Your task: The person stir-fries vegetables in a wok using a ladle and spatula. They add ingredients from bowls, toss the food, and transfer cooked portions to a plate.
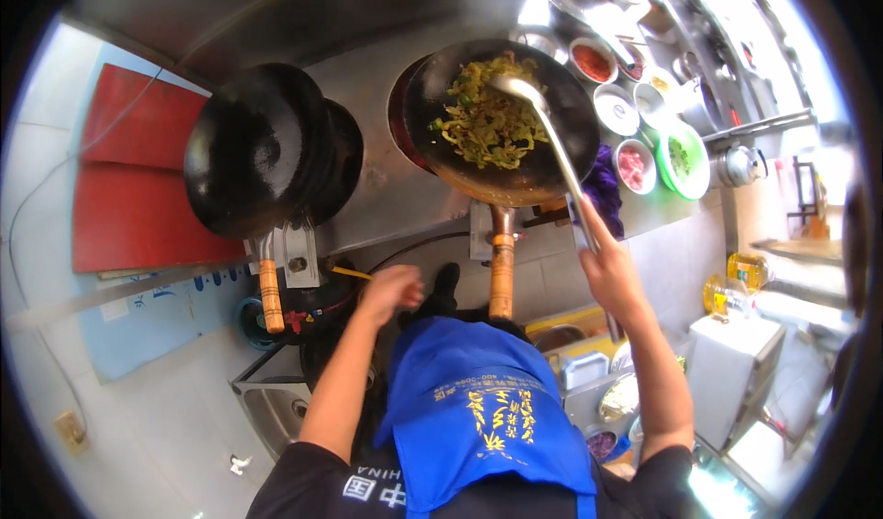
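My right hand (610, 270) grips the handle of a long metal ladle (552, 129); its bowl rests among cooked green vegetable pieces (493, 115) in a black wok (566, 119). The wok's wooden handle (502, 270) points towards me, and no hand is on it. My left hand (397, 291) hangs in front of the stove between the two wok handles, fingers curled and slightly blurred; I see nothing in it. A second black wok (255, 153), without food, sits at the left, its wooden handle (271, 298) also pointing towards me.
Right of the stove stand a bowl of red seasoning (592, 62), a bowl of raw meat (633, 167), a green-rimmed basin (700, 167) and a purple cloth (606, 194). A sink (272, 408) lies at the lower left. Oil bottles (724, 298) stand at the right.
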A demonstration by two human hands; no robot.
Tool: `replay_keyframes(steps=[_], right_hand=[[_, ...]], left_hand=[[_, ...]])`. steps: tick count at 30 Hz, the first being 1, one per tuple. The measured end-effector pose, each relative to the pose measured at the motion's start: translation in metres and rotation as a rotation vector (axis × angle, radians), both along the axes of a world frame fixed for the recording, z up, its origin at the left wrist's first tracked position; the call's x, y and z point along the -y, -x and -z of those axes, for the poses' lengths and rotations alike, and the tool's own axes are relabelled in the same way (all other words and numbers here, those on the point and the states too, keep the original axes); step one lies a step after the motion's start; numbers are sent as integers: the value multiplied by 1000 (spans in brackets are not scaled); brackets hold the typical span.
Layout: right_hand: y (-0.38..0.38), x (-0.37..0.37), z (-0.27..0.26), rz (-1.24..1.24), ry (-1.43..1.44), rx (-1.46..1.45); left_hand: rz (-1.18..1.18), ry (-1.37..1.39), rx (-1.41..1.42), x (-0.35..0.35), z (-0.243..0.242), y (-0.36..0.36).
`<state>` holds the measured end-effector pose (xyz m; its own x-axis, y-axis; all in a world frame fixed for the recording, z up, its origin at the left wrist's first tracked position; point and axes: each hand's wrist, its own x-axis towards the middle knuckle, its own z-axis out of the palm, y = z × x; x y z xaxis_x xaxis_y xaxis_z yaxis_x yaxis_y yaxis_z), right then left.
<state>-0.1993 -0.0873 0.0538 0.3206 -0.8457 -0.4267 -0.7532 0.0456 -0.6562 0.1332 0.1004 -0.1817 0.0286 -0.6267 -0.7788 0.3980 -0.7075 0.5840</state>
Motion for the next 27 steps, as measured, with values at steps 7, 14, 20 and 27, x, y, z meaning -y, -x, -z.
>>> replay_keyframes(steps=[7,14,20,27], right_hand=[[14,-10,-8,-142,201,57],[28,-23,-14,-113,-46,66],[25,-5,-1,41,-87,65],[2,15,68,-70,83,-50]], left_hand=[[527,340,826,122,90,134],[565,504,807,123,143,150],[797,679,864,134,119,137],[1021,705,946,139,131,136]])
